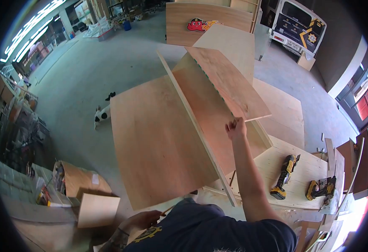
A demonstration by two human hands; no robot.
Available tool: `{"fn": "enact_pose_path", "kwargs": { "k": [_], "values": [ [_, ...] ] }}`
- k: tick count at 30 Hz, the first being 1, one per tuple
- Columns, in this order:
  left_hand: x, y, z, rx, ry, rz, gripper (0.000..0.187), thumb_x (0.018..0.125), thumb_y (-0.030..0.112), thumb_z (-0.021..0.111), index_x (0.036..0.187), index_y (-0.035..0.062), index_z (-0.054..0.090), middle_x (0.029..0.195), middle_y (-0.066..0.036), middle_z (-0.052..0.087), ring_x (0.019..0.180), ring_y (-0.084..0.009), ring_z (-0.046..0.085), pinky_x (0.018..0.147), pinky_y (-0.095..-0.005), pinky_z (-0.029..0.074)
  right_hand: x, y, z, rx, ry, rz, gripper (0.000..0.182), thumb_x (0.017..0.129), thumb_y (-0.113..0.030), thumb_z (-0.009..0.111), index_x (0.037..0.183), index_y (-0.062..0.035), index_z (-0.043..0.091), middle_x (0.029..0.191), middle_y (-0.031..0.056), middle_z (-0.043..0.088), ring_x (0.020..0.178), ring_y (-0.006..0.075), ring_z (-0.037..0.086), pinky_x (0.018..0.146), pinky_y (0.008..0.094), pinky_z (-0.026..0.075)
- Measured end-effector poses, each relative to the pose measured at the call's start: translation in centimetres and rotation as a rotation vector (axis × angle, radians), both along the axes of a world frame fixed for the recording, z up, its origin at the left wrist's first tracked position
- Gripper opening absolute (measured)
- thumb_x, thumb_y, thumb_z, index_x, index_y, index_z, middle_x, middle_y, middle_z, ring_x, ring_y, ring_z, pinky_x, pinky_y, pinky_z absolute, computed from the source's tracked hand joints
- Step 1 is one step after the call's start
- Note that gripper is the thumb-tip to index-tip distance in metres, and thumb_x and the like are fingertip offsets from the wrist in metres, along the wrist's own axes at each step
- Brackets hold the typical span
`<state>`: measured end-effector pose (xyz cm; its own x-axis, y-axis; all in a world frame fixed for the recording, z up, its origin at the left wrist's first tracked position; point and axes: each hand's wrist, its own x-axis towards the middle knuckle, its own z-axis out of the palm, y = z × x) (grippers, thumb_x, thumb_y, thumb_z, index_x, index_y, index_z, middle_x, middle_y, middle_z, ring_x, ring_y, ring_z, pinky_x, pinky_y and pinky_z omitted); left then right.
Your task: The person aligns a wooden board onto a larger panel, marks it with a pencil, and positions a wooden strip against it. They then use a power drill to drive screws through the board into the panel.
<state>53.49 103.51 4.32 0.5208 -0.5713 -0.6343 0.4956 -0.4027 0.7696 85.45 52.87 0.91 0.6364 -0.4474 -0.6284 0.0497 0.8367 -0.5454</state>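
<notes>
My right hand [236, 128] is closed on the near corner of a tilted plywood panel [230, 82], whose left edge shows a dark green line. Beneath it lies a reddish-brown plywood surface [205, 109]. A long narrow wooden strip [192, 119] stands on edge to the left of that hand, running diagonally. Left of the strip spreads a large plywood sheet [154, 143]. Low in the view, my left hand [148, 219] is near my thigh, its fingers closed round a thin brown stick-like item [167, 211], perhaps a pencil.
Two yellow-and-black power tools [284, 178] [321, 189] lie on a pale board [303, 168] at the right. A black-and-white animal [102, 113] is on the floor at the left. Wood scraps [95, 210] stand lower left; a van [299, 27] is at the back right.
</notes>
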Motion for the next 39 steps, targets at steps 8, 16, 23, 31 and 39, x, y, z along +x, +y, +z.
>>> {"fn": "enact_pose_path", "kwargs": {
  "k": [8,16,23,31,39],
  "values": [
    [-9.5,-5.1,-22.3,0.463,-0.334,0.018,0.035,0.100,0.013,0.058,0.134,0.0045,0.062,0.117,-0.020,0.071,0.106,-0.0268,0.069,0.090,-0.0408,0.054,-19.8,-2.4,1.9,-0.091,-0.023,0.314,0.014,0.094,-0.023,0.064,0.085,-0.0130,0.062,0.057,-0.0044,0.042,0.051,0.0129,0.046,0.061,0.0358,0.050],
    [-5.2,-10.4,-12.1,0.303,0.019,-0.432,0.040,0.109,0.032,0.045,0.140,0.0120,0.061,0.089,-0.006,0.068,0.070,-0.0163,0.061,0.060,-0.0338,0.050,-30.6,-3.4,0.6,-0.127,0.032,0.482,0.016,0.096,-0.023,0.067,0.091,-0.0082,0.064,0.059,-0.0049,0.045,0.052,0.0122,0.048,0.061,0.0339,0.051],
    [-6.6,-12.3,-16.9,0.208,0.291,-0.487,0.042,0.107,0.035,0.045,0.141,0.0156,0.060,0.075,0.003,0.057,0.047,-0.0086,0.042,0.041,-0.0276,0.034,-30.5,-4.8,-3.8,-0.116,0.048,0.583,0.022,0.096,-0.031,0.069,0.092,-0.0091,0.064,0.071,0.0023,0.059,0.067,0.0207,0.063,0.070,0.0386,0.056],
    [-10.7,-9.1,-17.1,0.164,-0.177,-0.622,0.048,0.105,0.027,0.054,0.150,0.0095,0.051,0.115,-0.014,0.072,0.087,-0.0216,0.071,0.075,-0.0350,0.056,-29.4,-5.9,-6.7,-0.231,0.042,0.520,0.044,0.098,-0.040,0.069,0.119,-0.0023,0.059,0.103,0.0155,0.069,0.094,0.0307,0.072,0.085,0.0479,0.061],
    [-14.0,-6.3,-13.2,-0.204,-0.212,-0.264,0.050,0.110,0.017,0.047,0.157,0.0044,0.043,0.151,-0.017,0.056,0.137,-0.0238,0.053,0.114,-0.0349,0.041,-23.8,-6.7,-4.1,-0.337,0.003,-0.212,0.041,0.100,-0.038,0.072,0.109,0.0013,0.065,0.104,0.0096,0.068,0.085,0.0211,0.068,0.076,0.0407,0.063]
  ]
}}
